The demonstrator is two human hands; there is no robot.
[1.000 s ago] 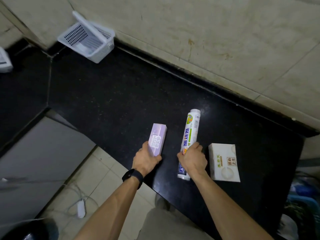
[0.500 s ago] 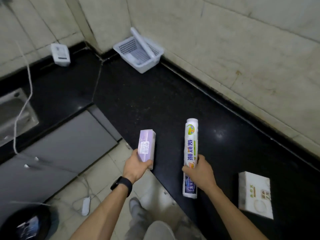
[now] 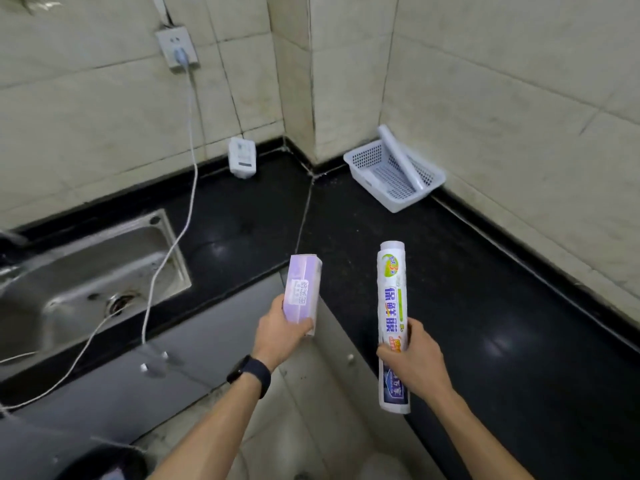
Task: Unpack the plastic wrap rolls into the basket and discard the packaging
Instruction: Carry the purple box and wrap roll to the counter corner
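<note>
We see the left hand (image 3: 281, 332) holding a pale purple box (image 3: 302, 292) by its near end, fingers clamped around it, the box tilted up and away over the near edge of the black counter (image 3: 467, 306). A dark watch (image 3: 248, 375) sits on that wrist. The right hand (image 3: 410, 358) is wrapped around the lower half of a wrapped roll (image 3: 393, 323) with printed blue and green packaging, fingers closed tight on it, the roll standing nearly upright above the counter. Far off in the right corner, against the tiled wall, we find the white perforated basket (image 3: 360, 168) resting on the counter, with one bare pale roll (image 3: 400, 157) leaning diagonally in it, its far end poking over the rim. To the left lies a steel sink (image 3: 86, 271), and a white cable (image 3: 188, 188) runs down from a wall socket (image 3: 176, 48) across it. A small white device (image 3: 241, 161) stands against the far wall between sink and basket.
</note>
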